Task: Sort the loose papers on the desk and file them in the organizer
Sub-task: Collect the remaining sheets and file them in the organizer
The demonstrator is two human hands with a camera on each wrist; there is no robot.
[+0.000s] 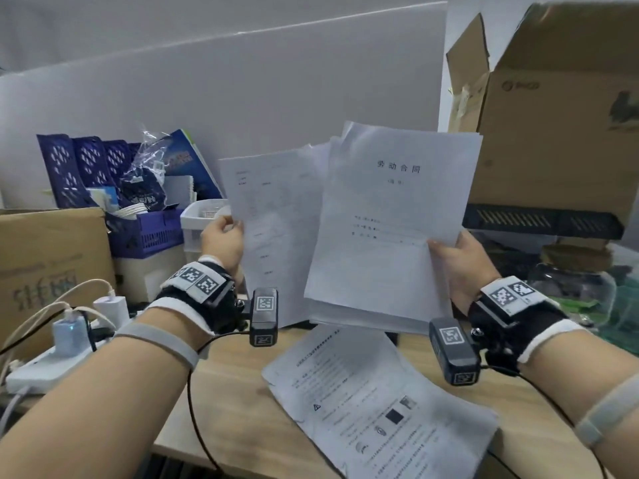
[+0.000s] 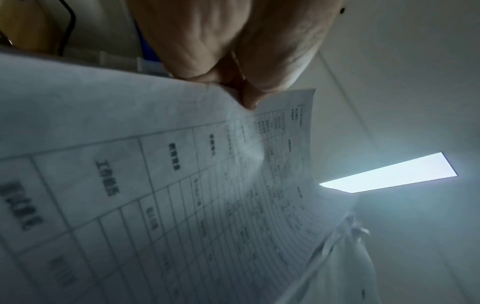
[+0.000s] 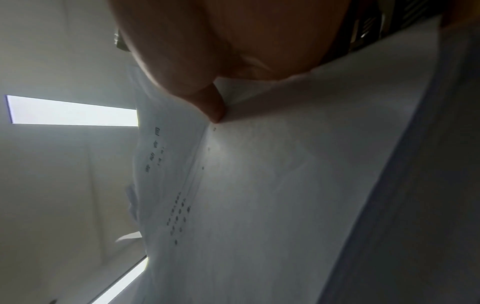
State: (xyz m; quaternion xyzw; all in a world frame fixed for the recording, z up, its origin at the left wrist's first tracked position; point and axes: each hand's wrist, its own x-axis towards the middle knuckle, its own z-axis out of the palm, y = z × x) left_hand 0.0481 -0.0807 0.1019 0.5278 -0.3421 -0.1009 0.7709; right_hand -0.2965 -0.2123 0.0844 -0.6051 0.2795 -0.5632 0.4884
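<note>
Two hands are up above the desk [image 1: 238, 392]: my left hand [image 1: 221, 242] pinches a table sheet [image 1: 273, 229] at its left edge, my right hand [image 1: 460, 262] pinches a stack [image 1: 387, 236] at its right edge. Loose papers [image 1: 380, 406] overhang the desk's near edge; the blue organizer [image 1: 74, 167] stands far left.
</note>
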